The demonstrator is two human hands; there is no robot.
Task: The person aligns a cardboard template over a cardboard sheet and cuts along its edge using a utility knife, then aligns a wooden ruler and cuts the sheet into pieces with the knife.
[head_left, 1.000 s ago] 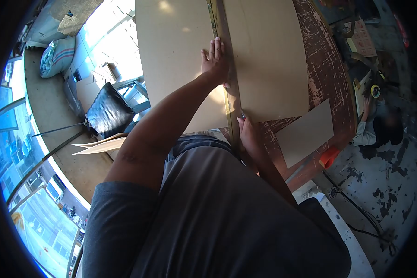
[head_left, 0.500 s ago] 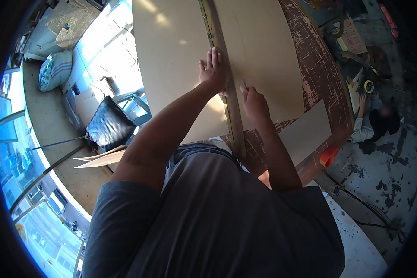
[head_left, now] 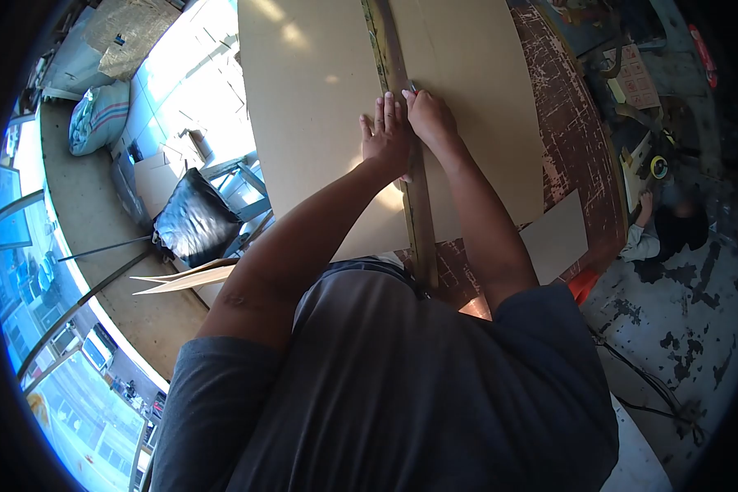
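The left hand (head_left: 388,146) is open, palm down, with its fingers extended and pointing away from the body. It lies across a long, narrow straightedge (head_left: 419,197) and the brown sheet (head_left: 312,98) just to its left. The straightedge runs under this hand, out beyond the fingertips and back towards the person's waist, dividing the visible surface of the sheet into a left and a right part.

The right hand (head_left: 432,120) is closed around a small, slim tool (head_left: 413,85), pinched near its tip, at the right edge of the straightedge. It is just beside the left fingertips and slightly farther from the body. The tool is mostly hidden by the fingers, so its exact type is unclear.

The sheet lies flat on a worn, reddish-brown tabletop (head_left: 572,131), whose scratched surface shows to the right of the right hand. A smaller sheet (head_left: 556,234) lies to the right of and nearer the body than that hand, with an orange-red object (head_left: 583,287) partly hidden behind the sleeve beyond it. Farther right, a co-worker (head_left: 681,225) is low down near a yellow tape roll (head_left: 658,167).

Well left of the left hand are a shiny black bag (head_left: 195,215) and a striped woven sack (head_left: 100,119). Thin panels (head_left: 187,280) stick out beside the left forearm.
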